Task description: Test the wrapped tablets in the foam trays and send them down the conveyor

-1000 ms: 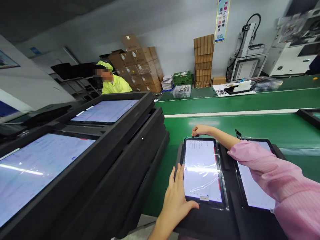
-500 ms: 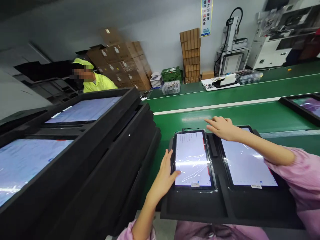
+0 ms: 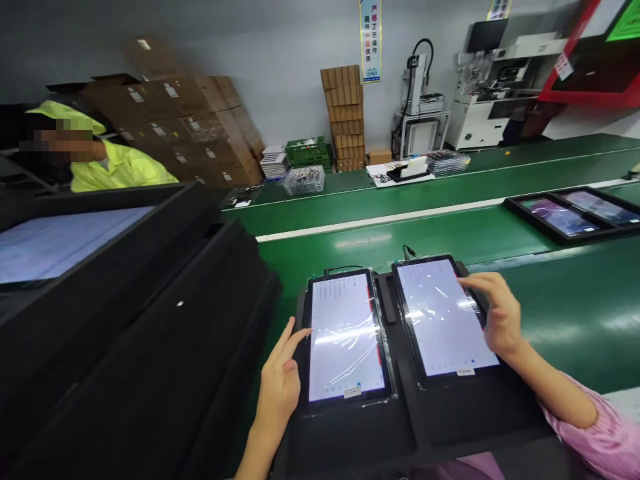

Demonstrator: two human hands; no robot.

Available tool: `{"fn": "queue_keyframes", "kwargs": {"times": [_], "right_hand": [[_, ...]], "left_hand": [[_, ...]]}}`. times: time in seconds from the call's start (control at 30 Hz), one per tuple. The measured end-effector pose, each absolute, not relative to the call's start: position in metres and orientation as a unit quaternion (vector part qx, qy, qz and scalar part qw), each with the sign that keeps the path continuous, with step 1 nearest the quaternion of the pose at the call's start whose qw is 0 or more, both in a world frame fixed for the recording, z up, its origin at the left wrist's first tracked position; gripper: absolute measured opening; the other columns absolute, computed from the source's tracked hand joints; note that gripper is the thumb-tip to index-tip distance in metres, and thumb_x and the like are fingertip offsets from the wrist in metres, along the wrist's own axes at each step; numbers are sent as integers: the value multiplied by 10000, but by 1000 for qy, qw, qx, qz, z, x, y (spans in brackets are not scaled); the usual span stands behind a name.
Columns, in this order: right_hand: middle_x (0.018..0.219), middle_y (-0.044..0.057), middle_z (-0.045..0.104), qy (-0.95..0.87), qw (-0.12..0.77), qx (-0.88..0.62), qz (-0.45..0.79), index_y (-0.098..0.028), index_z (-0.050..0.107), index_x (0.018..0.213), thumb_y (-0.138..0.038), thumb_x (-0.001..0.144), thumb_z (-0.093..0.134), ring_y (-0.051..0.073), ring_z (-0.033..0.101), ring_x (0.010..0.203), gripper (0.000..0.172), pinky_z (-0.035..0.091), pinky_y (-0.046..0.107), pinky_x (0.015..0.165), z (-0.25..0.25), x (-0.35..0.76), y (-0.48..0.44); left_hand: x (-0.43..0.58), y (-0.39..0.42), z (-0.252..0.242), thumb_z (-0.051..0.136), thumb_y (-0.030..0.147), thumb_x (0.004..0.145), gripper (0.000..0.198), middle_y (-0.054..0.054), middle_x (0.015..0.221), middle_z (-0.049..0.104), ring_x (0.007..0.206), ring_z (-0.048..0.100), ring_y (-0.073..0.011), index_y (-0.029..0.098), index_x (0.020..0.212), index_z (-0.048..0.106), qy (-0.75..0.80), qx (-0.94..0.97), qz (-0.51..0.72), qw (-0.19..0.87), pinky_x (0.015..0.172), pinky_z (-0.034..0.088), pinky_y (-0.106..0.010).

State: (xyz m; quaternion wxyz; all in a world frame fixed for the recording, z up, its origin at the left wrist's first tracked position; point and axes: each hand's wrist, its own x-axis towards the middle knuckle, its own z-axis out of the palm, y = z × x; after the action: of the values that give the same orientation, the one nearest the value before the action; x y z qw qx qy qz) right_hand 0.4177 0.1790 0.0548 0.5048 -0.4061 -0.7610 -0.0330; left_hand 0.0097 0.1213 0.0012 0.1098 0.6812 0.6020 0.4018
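Observation:
Two lit tablets in clear film lie side by side in a black foam tray (image 3: pixel 360 437) in front of me. At the left tablet (image 3: pixel 345 340), my left hand (image 3: pixel 280 380) has its fingers apart, with one fingertip at the screen's left edge. My right hand (image 3: pixel 503 313) is beside the right tablet (image 3: pixel 445 320), its extended finger reaching the upper right edge of the screen; neither hand grips anything. A short black cable (image 3: pixel 345 269) shows at the top of the left tablet. Another cable end (image 3: pixel 409 252) sticks up above the right tablet.
Stacked black foam trays (image 3: pixel 150 320) rise close on my left, the top one holding a lit tablet (image 3: pixel 75 240). On the green conveyor (image 3: pixel 325 237), another tray with two tablets (image 3: pixel 565 217) lies at right. Behind the stack is a co-worker in yellow (image 3: pixel 125 167).
My right hand has moved from above the right tablet's top to its right edge. My left hand has shifted slightly off the left tablet's side. The view has turned right.

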Motion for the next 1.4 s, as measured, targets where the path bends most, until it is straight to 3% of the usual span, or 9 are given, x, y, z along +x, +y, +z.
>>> {"fn": "queue_keyframes", "kwargs": {"times": [0.17, 0.37, 0.53, 0.8, 1.07, 1.27, 1.4], "right_hand": [[1285, 115, 535, -873, 275, -398, -67, -356, 694, 1270, -528, 1034, 96, 295, 490, 1125, 666, 295, 516, 979, 49, 408, 181], [1377, 98, 483, -886, 177, -425, -63, -434, 622, 1350, -490, 1021, 250, 306, 423, 1175, 500, 190, 555, 1049, 41, 404, 181], [1372, 112, 466, -880, 191, -432, -49, -408, 658, 1311, -496, 1038, 192, 297, 426, 1176, 547, 194, 562, 1045, 40, 407, 181], [1369, 101, 467, -879, 179, -439, -51, -401, 660, 1312, -485, 1034, 226, 302, 416, 1174, 522, 197, 561, 1054, 41, 406, 179], [1367, 99, 479, -888, 182, -419, -56, -429, 667, 1294, -560, 1020, 227, 312, 412, 1181, 534, 194, 601, 1051, 36, 405, 179], [1225, 106, 535, -817, 343, -457, -76, -372, 671, 1298, -619, 1001, 79, 315, 499, 1093, 707, 301, 555, 976, 45, 420, 179], [1111, 108, 555, -761, 427, -482, -81, -371, 675, 1282, -570, 1013, 81, 326, 540, 1017, 682, 335, 550, 918, 46, 430, 182]], "left_hand": [[6, 120, -4, 122, 749, 938, 838, -69, 1620, 371, 1317, 568, -346, 253, 1211, 741, 595, 701, 383, 86, 1048, 532, -500], [8, 122, -4, 122, 740, 947, 792, -41, 1653, 300, 1339, 538, -373, 300, 1358, 635, 605, 715, 349, 5, 940, 589, -527], [10, 123, 0, 94, 757, 930, 843, -105, 1618, 353, 1383, 484, -372, 264, 1498, 475, 605, 720, 340, 9, 999, 541, -553], [10, 124, 3, 93, 803, 890, 927, -158, 1589, 361, 1414, 438, -368, 211, 1503, 458, 599, 725, 336, 47, 1141, 413, -567], [14, 123, 7, 89, 831, 863, 966, -170, 1591, 345, 1449, 383, -378, 201, 1476, 491, 617, 710, 329, 79, 1177, 350, -592], [24, 122, 14, 104, 846, 847, 980, -182, 1620, 285, 1468, 341, -383, 205, 1495, 464, 635, 702, 306, 102, 1168, 332, -620], [25, 126, 20, 99, 820, 871, 914, -167, 1645, 226, 1494, 277, -402, 268, 1505, 457, 625, 724, 268, 118, 1139, 337, -659]]}}
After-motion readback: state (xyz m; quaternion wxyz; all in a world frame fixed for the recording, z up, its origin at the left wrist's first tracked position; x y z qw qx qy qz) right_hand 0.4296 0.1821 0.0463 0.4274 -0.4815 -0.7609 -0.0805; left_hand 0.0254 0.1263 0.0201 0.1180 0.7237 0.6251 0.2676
